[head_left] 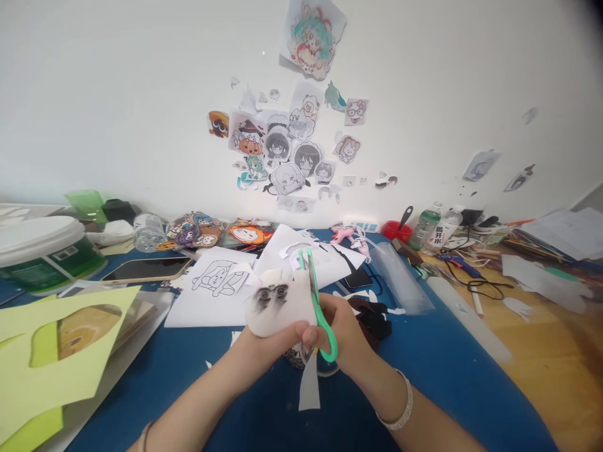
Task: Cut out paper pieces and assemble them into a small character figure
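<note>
My left hand (276,339) is closed on a white paper cutout (277,320) with two dark, smudgy drawn eyes. The thumb lies across its lower edge, and the other fingers are hidden behind the paper. Gripped in my right hand (346,326) is a pair of scissors (327,329) with green handles. The blades point upward along the right edge of the cutout. Below my hands hangs a narrow white paper strip (309,389). A round object under it is mostly hidden.
A line drawing (217,279) and white sheets lie on the blue table (226,402). To the left are a phone (148,269), a white-lidded bucket (42,251) and yellow paper (94,376). Bottles (428,225) and a red cup (396,232) stand back right. Cutouts cover the wall.
</note>
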Motion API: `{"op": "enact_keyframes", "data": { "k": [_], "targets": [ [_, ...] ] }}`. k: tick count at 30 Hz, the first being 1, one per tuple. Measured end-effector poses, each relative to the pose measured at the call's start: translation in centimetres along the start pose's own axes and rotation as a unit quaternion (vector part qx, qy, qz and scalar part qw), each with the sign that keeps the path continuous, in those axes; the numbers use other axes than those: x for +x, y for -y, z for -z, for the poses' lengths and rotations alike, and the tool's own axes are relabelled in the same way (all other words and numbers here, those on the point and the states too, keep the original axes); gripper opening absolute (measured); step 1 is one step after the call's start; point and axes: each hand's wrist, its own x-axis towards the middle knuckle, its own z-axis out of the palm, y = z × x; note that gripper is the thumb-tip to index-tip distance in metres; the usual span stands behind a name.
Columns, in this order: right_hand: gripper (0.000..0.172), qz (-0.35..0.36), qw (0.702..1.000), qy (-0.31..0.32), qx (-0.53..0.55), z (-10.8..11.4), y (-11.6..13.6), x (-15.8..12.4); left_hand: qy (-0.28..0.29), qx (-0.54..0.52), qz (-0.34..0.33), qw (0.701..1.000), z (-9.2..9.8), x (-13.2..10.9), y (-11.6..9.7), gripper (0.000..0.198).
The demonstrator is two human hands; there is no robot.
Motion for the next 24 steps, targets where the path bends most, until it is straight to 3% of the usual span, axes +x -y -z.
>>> {"op": "enact_keyframes", "data": {
  "k": [3,11,16,21,24],
  "targets": [
    [0.047,0.016,1.000,-0.023,-0.007,-0.1,0.0,0.0,-0.038,-0.011,0.012,0.999,0.1,-0.1,0.3,0.032],
    [0.047,0.015,0.999,-0.020,0.030,-0.3,-0.3,0.0,-0.015,0.011,0.004,1.000,0.0,-0.2,0.1,0.025],
    [0.049,-0.008,0.999,-0.029,0.040,-0.5,-0.1,-0.1,-0.052,0.034,-0.005,0.998,-0.1,-0.4,-0.3,0.028],
    [0.050,0.003,0.998,-0.046,0.034,-0.7,-0.2,-0.1,-0.012,0.040,-0.011,0.999,-0.2,-0.4,-0.6,0.027],
    [0.054,-0.010,0.999,-0.042,0.029,-0.6,-0.1,-0.1,-0.017,0.038,-0.016,0.999,-0.3,-0.5,-0.7,0.024]
  ]
}}
